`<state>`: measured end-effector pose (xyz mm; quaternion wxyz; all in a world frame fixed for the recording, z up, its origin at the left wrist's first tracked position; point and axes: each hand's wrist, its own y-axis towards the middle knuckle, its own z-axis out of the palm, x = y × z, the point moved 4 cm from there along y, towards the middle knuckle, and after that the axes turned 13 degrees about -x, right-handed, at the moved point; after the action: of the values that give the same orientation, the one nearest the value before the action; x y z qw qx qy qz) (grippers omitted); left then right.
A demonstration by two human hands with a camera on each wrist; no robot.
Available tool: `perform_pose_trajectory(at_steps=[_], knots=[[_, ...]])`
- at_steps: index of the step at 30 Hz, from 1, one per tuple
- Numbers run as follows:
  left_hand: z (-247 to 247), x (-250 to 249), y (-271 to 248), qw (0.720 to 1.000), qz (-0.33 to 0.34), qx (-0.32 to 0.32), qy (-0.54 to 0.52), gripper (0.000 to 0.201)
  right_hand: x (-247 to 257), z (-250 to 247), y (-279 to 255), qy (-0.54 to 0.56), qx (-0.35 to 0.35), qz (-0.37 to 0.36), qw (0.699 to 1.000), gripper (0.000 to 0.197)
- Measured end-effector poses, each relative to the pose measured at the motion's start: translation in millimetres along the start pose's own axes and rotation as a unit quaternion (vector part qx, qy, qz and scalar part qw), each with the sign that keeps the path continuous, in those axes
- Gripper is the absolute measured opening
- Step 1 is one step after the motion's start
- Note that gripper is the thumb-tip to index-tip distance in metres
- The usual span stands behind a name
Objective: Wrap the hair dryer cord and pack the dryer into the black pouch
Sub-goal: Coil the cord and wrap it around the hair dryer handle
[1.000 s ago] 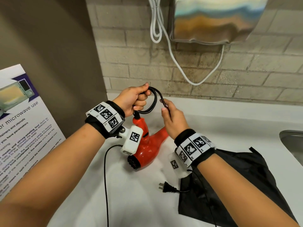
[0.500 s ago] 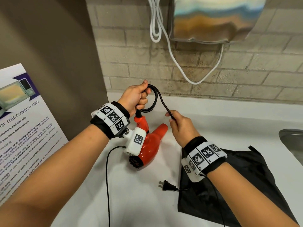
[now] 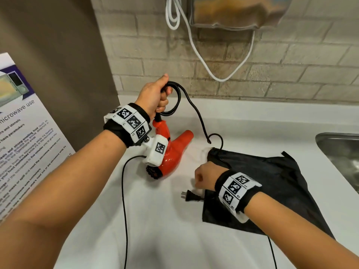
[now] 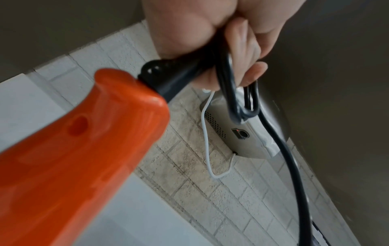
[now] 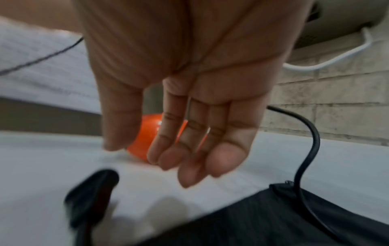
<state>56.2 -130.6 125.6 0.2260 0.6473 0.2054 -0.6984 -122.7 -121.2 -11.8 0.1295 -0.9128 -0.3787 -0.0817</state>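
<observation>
The red hair dryer (image 3: pixel 172 152) hangs nose-down over the white counter (image 3: pixel 165 230). My left hand (image 3: pixel 155 96) grips its black cord (image 3: pixel 196 111), gathered in loops at the handle's end; in the left wrist view the fingers (image 4: pixel 242 50) curl round these loops (image 4: pixel 233 99) above the orange handle (image 4: pixel 84 149). The loose cord drops to the counter and runs over the black pouch (image 3: pixel 272 181), which lies flat on the right. My right hand (image 3: pixel 204 176) hovers just above the plug (image 3: pixel 189 196). Its fingers (image 5: pixel 189 149) are straight and hold nothing, with the plug (image 5: pixel 90 196) below them.
A steel sink (image 3: pixel 340 150) is set into the counter at the far right. A microwave poster (image 3: pixel 25 142) leans at the left. On the brick wall hangs a metal unit (image 3: pixel 233 12) with a white cable (image 3: pixel 196 49). A thin black wire (image 3: pixel 124 200) trails from my left wrist.
My right hand let go of the cord and dropped towards the plug by the pouch. The freed cord fell slack onto the counter. My left hand still holds the loops, a little higher.
</observation>
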Motion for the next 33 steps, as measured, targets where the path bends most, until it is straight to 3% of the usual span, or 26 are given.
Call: perform_pose_trajectory(at_steps=[5,11,13,16,21,23,28,33], knots=[[1,4,-3,0.999,0.002,-0.010,-0.034,0.051,2,34,-4,-0.096,0.105,0.018,0.990,0.036],[-1,4,-5,0.999,0.015,-0.035,-0.022,0.050,6,48,3,-0.110,0.078,0.023,0.991,0.026],[-2,3,-6,0.999,0.022,-0.038,-0.013,0.050,7,38,4,-0.061,0.039,0.033,0.997,0.023],[-3,3,-7,0.999,0.031,-0.043,-0.007,0.048,12,2,-1,0.063,-0.092,0.033,0.993,0.021],[-1,3,-9,0.999,0.037,-0.035,0.005,0.048,33,-75,-10,0.228,-0.306,-0.020,0.924,0.024],[1,3,-10,0.999,0.033,-0.024,0.011,0.048,38,-95,-6,0.241,-0.337,-0.023,0.910,0.024],[4,2,-10,0.999,0.043,-0.009,0.031,0.047,46,-115,13,0.237,-0.353,-0.002,0.905,0.019],[1,1,-7,0.997,0.050,-0.019,0.048,0.048,52,-119,14,0.212,-0.377,-0.027,0.901,0.021]])
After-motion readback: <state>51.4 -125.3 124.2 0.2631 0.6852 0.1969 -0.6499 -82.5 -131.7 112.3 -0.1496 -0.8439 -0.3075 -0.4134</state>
